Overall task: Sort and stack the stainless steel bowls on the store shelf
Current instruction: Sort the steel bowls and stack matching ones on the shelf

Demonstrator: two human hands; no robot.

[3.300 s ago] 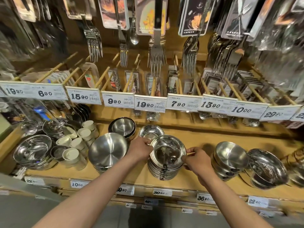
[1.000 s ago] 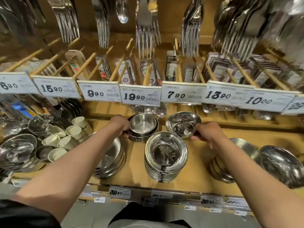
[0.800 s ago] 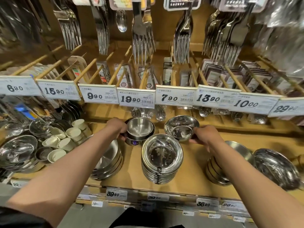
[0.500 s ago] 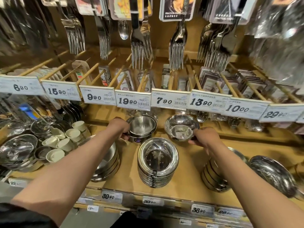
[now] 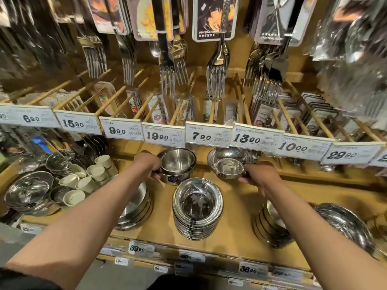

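Note:
On the wooden shelf [image 5: 240, 208], my left hand [image 5: 147, 163] grips the left rim of a short stack of deep straight-walled steel bowls [image 5: 178, 164] at the back. My right hand [image 5: 259, 175] holds the right edge of a rounded steel bowl [image 5: 229, 166] with a smaller bowl nested inside. A tall stack of wide-rimmed steel bowls [image 5: 196, 208] stands in front, between my forearms. More bowl stacks sit under my left forearm [image 5: 136, 210] and under my right forearm [image 5: 270, 225].
A row of price tags [image 5: 207, 135] hangs just above the back bowls, with packaged forks [image 5: 217, 80] dangling over them. White cups [image 5: 88, 181] and steel lids [image 5: 27, 191] crowd the left. Shallow steel dishes [image 5: 345, 225] lie at the right.
Both hands left the front stack and reached to the two back bowl groups. In the last second they have stayed on those bowls; only the camera view shifted.

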